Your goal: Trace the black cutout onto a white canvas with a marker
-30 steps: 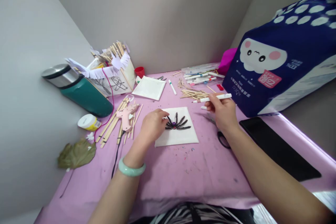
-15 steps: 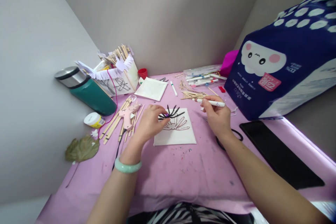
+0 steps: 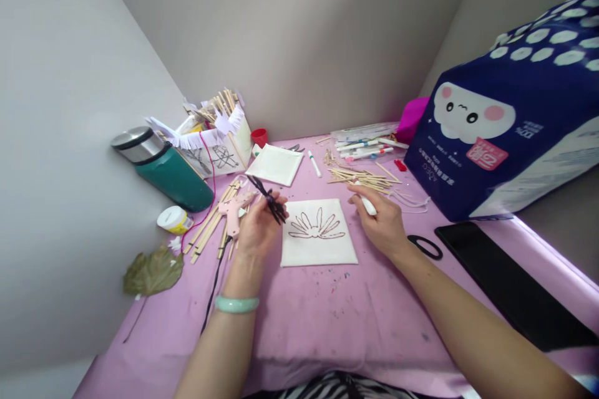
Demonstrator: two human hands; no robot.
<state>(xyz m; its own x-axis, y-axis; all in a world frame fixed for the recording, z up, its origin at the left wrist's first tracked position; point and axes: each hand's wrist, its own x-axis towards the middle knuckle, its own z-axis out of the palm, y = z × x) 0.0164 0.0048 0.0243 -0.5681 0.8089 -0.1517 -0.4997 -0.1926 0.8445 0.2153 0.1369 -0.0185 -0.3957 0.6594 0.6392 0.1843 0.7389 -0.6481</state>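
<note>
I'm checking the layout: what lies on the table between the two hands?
In the head view, a white square sheet with an outlined drawing lies between left hand and right hand.

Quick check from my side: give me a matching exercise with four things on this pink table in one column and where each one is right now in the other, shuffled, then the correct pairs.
Things:
1. black spider-shaped piece
2. white marker
3. white square with the outline drawing
4. green flask

Places:
A. lying on its side at the left wall
B. flat on the table between the two hands
C. held in the left hand, lifted off the table
D. held in the right hand

Pairs: 1-C, 2-D, 3-B, 4-A
</note>
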